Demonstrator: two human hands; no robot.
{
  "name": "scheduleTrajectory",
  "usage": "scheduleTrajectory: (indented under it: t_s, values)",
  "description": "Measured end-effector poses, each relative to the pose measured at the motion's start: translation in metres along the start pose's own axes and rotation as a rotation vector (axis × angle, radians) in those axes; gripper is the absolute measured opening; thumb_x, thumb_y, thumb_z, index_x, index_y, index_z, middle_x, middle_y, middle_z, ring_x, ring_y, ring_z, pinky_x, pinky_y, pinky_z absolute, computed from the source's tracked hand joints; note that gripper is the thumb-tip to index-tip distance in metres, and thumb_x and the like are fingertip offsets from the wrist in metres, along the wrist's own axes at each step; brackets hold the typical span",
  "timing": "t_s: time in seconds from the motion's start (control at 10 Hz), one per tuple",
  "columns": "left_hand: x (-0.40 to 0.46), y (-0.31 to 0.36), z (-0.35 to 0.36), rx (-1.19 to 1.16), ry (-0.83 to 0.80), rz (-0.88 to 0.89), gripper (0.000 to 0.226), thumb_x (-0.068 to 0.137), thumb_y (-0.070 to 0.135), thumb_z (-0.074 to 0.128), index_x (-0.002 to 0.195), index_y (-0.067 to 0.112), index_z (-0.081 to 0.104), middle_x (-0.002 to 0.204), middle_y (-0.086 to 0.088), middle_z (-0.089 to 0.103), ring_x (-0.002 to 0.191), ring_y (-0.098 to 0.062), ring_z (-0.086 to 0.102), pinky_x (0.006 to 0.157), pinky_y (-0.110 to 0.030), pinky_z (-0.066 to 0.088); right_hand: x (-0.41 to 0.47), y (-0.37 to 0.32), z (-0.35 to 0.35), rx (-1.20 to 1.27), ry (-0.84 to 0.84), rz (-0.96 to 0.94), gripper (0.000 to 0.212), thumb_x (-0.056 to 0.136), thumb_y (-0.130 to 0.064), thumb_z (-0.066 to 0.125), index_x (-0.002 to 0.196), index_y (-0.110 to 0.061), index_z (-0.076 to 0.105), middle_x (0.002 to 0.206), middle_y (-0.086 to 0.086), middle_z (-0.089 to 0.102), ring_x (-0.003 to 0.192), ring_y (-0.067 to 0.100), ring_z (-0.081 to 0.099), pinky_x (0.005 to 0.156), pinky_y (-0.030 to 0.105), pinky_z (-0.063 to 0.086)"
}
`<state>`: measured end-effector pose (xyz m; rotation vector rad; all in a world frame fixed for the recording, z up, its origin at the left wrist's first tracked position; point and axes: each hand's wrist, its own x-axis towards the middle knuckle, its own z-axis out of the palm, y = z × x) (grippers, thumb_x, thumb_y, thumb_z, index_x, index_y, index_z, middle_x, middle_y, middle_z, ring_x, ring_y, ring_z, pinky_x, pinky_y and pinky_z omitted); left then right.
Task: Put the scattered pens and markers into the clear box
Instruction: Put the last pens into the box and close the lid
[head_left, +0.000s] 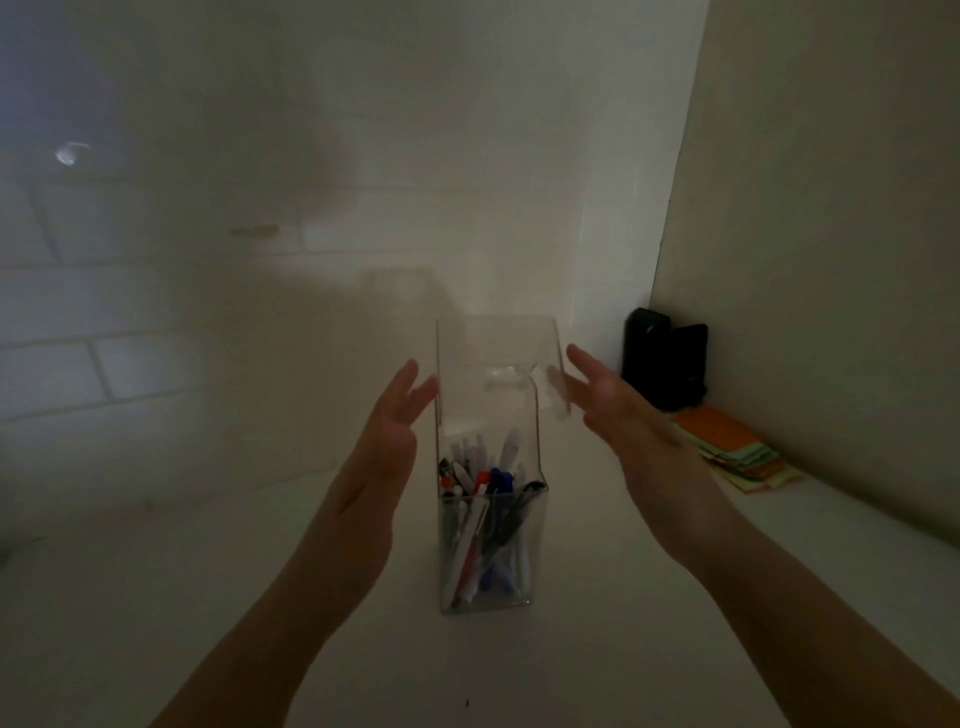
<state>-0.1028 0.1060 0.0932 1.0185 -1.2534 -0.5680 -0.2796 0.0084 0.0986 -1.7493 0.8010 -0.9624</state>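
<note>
There, on the pale tabletop (597, 649), the clear box (491, 551) stood upright in the middle of the view, close to the white tiled wall (156, 312). Its near wall was low and its back and side walls rose much taller, so the top stood open toward the camera. The pens and markers (485, 499) were already inside it, packed upright in a bunch, with white, blue, red and black barrels showing through the near wall and their tips poking above its low rim.

The left hand (387, 441) was raised just left of the box's tall left wall, palm turned inward and fingers (410, 384) spread loose. The fingertips lay at that wall's edge, though whether they touched it could not be told in the dim light. The right hand (618, 410) mirrored it on the other side, fingers stretched out and slack, their tips right at the tall right wall near a bright glint in the plastic; contact there was equally unclear. Neither hand gripped anything, and the box sat squarely between the two palms.

Further right, in the corner against a plain side wall (831, 260), a black object (665, 358) stood upright, and a loose stack of orange and green paper notes (737, 452) lay in front of it, well apart from the box.
</note>
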Motion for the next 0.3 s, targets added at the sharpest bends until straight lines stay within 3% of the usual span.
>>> scheduleTrajectory:
  t_s: [0.1,0.2,0.3]
  values:
    - [-0.02,-0.033,-0.009,0.081,0.011,-0.075,0.093,0.05,0.086,0.045,0.123,0.029,0.036,0.124,0.013,0.041,0.118,0.008,0.042,0.094,-0.006,0.025,-0.05,0.001,0.01,-0.031,0.043,-0.071,0.035,0.089,-0.049,0.027,0.123,-0.053,0.034,0.121,-0.032,0.044,0.113,-0.011,0.037,0.084,-0.003,0.025]
    - [-0.036,-0.072,-0.019,0.28,-0.032,-0.103,0.059,0.057,0.085,0.042,0.112,0.067,0.031,0.122,0.021,0.044,0.12,0.021,0.036,0.095,0.004,0.024,-0.06,0.015,0.018,-0.104,0.028,-0.081,0.034,0.092,-0.04,0.027,0.125,-0.048,0.032,0.124,-0.028,0.041,0.091,-0.037,0.034,0.062,-0.018,0.021]
    - [-0.057,-0.059,-0.009,0.274,-0.087,-0.11,0.052,0.071,0.071,0.04,0.119,0.067,0.021,0.137,0.033,0.025,0.128,0.021,0.02,0.104,0.0,0.017,-0.059,0.013,0.023,-0.102,0.014,-0.053,0.03,0.093,-0.035,0.03,0.119,-0.05,0.032,0.123,-0.026,0.042,0.086,-0.043,0.032,0.066,-0.017,0.023]
